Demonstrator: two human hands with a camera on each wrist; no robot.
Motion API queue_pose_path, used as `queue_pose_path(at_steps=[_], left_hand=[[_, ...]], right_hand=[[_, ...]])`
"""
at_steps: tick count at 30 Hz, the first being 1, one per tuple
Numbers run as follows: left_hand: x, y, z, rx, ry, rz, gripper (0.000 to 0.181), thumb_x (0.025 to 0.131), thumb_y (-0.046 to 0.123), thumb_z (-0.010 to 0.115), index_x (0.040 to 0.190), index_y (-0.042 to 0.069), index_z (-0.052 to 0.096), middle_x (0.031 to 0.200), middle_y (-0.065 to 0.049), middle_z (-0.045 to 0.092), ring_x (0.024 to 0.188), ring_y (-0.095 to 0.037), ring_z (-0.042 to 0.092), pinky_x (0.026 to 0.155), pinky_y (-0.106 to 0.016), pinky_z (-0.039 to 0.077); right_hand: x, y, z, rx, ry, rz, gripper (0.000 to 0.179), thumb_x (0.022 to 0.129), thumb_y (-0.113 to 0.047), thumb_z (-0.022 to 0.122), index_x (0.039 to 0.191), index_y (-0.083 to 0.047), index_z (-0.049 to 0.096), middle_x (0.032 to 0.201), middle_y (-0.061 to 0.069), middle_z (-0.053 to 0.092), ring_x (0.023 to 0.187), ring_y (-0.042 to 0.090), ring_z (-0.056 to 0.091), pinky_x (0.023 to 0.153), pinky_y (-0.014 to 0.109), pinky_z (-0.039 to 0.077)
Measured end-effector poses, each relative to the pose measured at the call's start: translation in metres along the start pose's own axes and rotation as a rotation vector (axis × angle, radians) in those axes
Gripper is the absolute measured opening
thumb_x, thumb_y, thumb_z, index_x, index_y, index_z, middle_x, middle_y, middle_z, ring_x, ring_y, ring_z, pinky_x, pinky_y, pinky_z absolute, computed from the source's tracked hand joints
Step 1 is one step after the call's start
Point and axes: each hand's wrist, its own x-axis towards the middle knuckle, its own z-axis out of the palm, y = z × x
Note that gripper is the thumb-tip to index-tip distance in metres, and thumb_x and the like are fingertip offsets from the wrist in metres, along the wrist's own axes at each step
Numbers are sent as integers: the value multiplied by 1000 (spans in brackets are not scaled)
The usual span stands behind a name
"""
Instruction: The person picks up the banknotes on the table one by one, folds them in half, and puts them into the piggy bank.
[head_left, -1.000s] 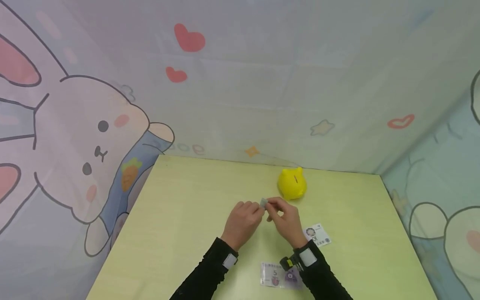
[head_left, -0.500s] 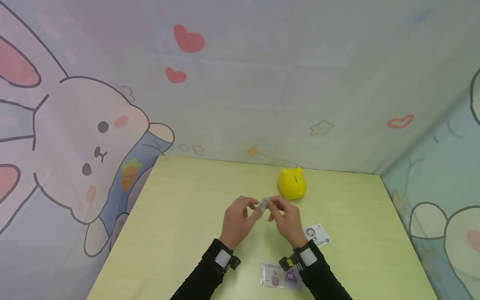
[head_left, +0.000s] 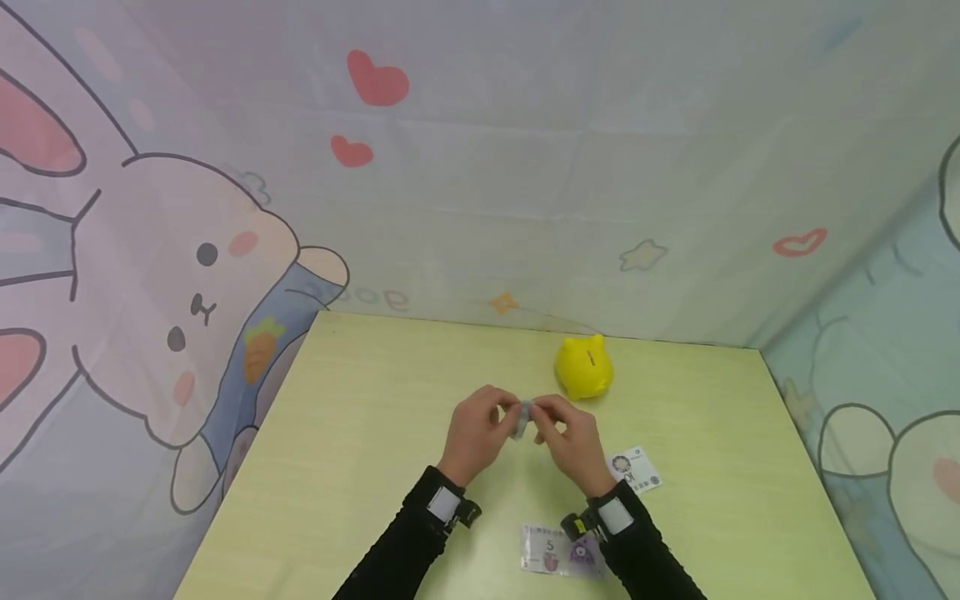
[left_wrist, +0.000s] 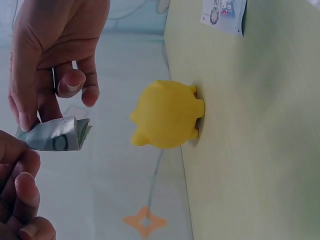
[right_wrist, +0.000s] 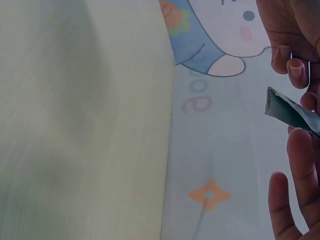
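Between my two hands is a small folded banknote (head_left: 522, 419), grey-green and bent over on itself in layers. My left hand (head_left: 474, 435) pinches it from one side with thumb and forefinger. From the other side my right hand (head_left: 574, 440) pinches it too, thumb against forefinger. The left wrist view shows the folded banknote (left_wrist: 55, 136) with its layered end jutting out past the fingertips. In the right wrist view the folded banknote (right_wrist: 290, 111) looks like a flattened tube with one end gaping. Just beyond the hands, a yellow piggy bank (head_left: 584, 367) stands with its slot facing up.
A purple note marked 5 (head_left: 551, 550) lies near the front of the pale table (head_left: 360, 467), partly under my right forearm. Another printed note (head_left: 636, 470) lies to the right of my right wrist. A cartoon-printed cloth (head_left: 480, 208) hangs behind the table.
My left hand has turned and its thumb and forefinger have come round into a pinch, showing more of the folded banknote. The right hand stays nearly still. The piggy bank has not moved.
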Motion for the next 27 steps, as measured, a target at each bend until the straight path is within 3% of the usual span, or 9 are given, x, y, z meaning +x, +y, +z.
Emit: queue_pose_path(at_steps=[6, 12, 18, 27], left_hand=[[0, -1, 0, 4, -6, 15, 5, 102, 13, 74, 100, 9, 73, 89, -2, 69, 68, -9, 52, 61, -19, 42], [-3, -7, 2, -27, -2, -18, 10, 102, 21, 75, 101, 11, 75, 93, 1, 71, 65, -5, 48, 59, -20, 41], [-3, -11, 4, -34, -40, -36, 12, 104, 22, 73, 101, 11, 73, 94, -1, 71, 68, -7, 50, 62, -20, 42], [-9, -14, 5, -86, -42, -82, 7, 101, 17, 76, 104, 11, 76, 96, 0, 73, 68, -5, 52, 61, -21, 44]], right_hand=[[2, 2, 0, -37, -8, -2, 13, 99, -3, 75, 111, -7, 74, 95, 4, 76, 67, 11, 64, 56, 24, 54], [3, 3, -1, -27, -5, 13, 12, 101, -5, 73, 112, -10, 75, 96, 1, 76, 66, 8, 61, 58, 24, 53], [3, 4, 0, -6, 10, 9, 13, 102, -5, 72, 113, -10, 75, 99, 1, 77, 66, 9, 60, 59, 25, 53], [4, 5, -2, 56, 30, 66, 10, 104, -6, 69, 112, -8, 75, 98, 6, 78, 64, 22, 63, 59, 24, 52]])
